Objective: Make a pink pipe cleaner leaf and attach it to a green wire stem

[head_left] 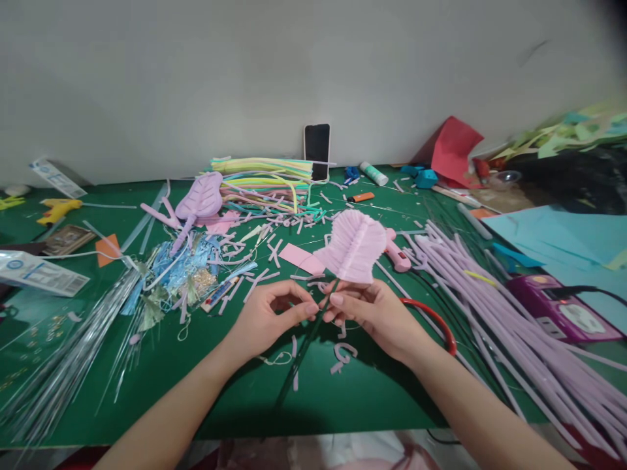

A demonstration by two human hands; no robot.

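Note:
A pale pink ribbed leaf shape (pixel 356 247) stands on a thin dark green stem (pixel 313 329) over the middle of the table. My right hand (pixel 365 310) pinches the stem just under the leaf's base. To its left, my left hand (pixel 284 313) has thumb and forefinger pressed together beside the stem; whatever they hold is too small to make out. Below the hands lie short pink offcuts (pixel 345 356). A finished-looking lilac leaf (pixel 200 196) rests at the back left.
Long lilac strips (pixel 470 313) spread over the right side, near a purple power socket (pixel 563 310). A pink glue gun (pixel 398 254) lies behind my right hand. Wires (pixel 83 352) fan out at left. A phone (pixel 317 151) leans on the wall.

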